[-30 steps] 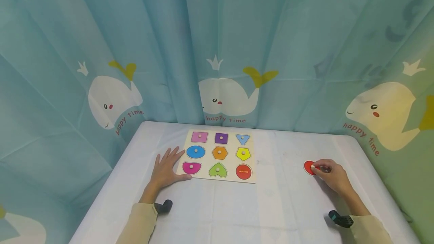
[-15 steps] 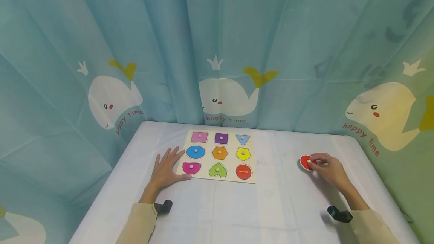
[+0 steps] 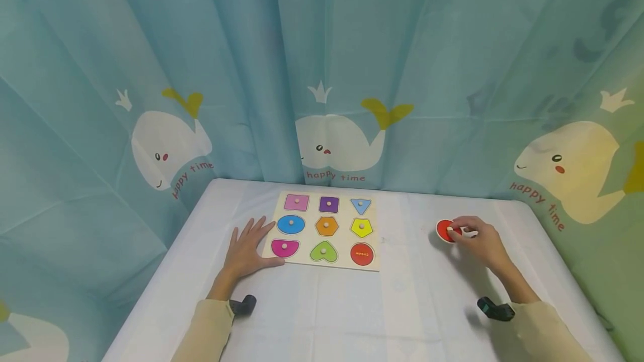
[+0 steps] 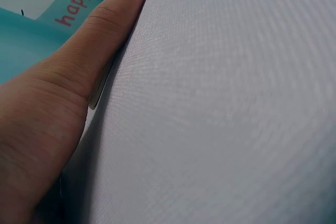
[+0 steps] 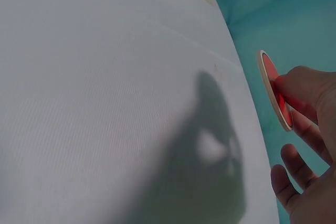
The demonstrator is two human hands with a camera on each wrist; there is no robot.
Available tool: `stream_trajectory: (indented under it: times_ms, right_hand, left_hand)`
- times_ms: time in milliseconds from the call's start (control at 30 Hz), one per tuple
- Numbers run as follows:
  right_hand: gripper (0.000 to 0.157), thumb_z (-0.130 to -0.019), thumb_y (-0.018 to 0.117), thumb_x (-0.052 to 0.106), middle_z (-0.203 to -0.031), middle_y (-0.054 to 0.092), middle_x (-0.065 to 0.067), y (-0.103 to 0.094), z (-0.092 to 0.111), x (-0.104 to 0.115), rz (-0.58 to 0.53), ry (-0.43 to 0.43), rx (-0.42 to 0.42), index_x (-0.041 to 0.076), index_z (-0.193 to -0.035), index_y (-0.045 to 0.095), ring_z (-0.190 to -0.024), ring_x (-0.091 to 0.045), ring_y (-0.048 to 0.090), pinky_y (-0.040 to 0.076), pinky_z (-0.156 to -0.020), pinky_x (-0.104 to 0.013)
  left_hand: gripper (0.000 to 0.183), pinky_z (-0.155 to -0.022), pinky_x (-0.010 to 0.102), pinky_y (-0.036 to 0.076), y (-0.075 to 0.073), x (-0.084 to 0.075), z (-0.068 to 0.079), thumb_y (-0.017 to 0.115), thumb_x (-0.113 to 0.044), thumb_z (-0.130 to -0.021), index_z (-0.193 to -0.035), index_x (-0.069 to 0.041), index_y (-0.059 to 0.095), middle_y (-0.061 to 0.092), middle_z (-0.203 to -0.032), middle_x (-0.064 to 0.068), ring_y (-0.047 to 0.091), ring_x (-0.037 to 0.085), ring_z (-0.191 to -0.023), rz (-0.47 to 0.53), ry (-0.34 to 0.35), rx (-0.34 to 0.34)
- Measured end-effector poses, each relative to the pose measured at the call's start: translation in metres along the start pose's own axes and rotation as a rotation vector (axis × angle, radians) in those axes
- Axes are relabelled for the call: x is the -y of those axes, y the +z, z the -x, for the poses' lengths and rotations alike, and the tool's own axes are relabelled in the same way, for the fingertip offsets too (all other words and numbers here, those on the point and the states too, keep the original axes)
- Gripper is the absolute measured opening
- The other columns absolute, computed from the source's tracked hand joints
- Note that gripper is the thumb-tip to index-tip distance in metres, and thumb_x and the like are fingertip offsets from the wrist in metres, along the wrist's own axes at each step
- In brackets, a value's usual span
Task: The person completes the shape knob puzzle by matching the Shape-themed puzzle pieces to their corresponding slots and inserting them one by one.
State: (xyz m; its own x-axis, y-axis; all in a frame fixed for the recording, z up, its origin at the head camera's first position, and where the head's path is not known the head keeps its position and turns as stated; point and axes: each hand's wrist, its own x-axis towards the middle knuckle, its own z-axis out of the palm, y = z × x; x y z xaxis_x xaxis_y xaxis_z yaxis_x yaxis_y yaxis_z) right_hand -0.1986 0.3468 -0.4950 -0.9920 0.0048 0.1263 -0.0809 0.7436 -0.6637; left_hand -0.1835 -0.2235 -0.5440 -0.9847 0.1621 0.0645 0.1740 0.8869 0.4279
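Observation:
A pale wooden puzzle board (image 3: 310, 227) lies at the back of the table, with knobbed coloured shapes in it. Its front right spot is a red circle (image 3: 362, 254) with lettering and no knob. My left hand (image 3: 247, 250) rests at the board's left edge, fingers spread and thumb along the front edge. In the left wrist view, that thumb (image 4: 100, 30) lies against the board's side. Off to the right, my right hand (image 3: 480, 242) pinches the knob of a round red puzzle piece (image 3: 444, 230). The right wrist view shows this piece (image 5: 275, 90) tilted and raised off the table.
A white cloth covers the table (image 3: 347, 317). Behind and beside it hangs a blue-green curtain (image 3: 251, 71) printed with whales. A dark wrist device sits on each forearm, the left one (image 3: 244, 305) and the right one (image 3: 495, 309).
My right hand has lifted the round red puzzle piece off the table and moved it left and slightly farther back. The left hand and the board stay where they were.

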Motion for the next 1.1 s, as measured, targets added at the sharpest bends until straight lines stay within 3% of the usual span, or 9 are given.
stream_trajectory:
  times_ms: [367,800,1100]
  right_hand:
    - [0.015,-0.092,0.078,0.014,-0.119,0.066,-0.020,0.006,-0.007,0.019,-0.020,-0.092,-0.021,0.003,-0.102,0.076,-0.104,-0.032,0.058,0.049,-0.077,-0.021]
    - [0.013,-0.091,0.080,0.013,-0.120,0.067,-0.018,0.017,-0.014,0.032,-0.046,-0.121,-0.007,0.004,-0.101,0.077,-0.102,-0.030,0.058,0.051,-0.076,-0.025]
    - [0.012,-0.091,0.079,0.013,-0.117,0.068,-0.015,0.037,-0.016,0.041,-0.091,-0.132,0.012,0.005,-0.100,0.077,-0.101,-0.027,0.057,0.051,-0.077,-0.027]
  left_hand:
    - [0.106,-0.119,0.072,0.004,-0.001,0.000,0.001,0.083,-0.064,-0.070,-0.156,-0.016,0.045,0.032,-0.166,0.015,0.017,0.043,-0.155,-0.005,0.001,-0.009]
    - [0.107,-0.120,0.072,0.004,0.000,-0.001,0.001,0.082,-0.065,-0.070,-0.157,-0.016,0.044,0.032,-0.166,0.014,0.017,0.043,-0.155,-0.011,0.005,-0.010]
    - [0.106,-0.119,0.073,0.005,-0.001,-0.001,0.000,0.084,-0.063,-0.070,-0.157,-0.016,0.045,0.033,-0.165,0.015,0.018,0.043,-0.154,-0.005,0.004,-0.009]
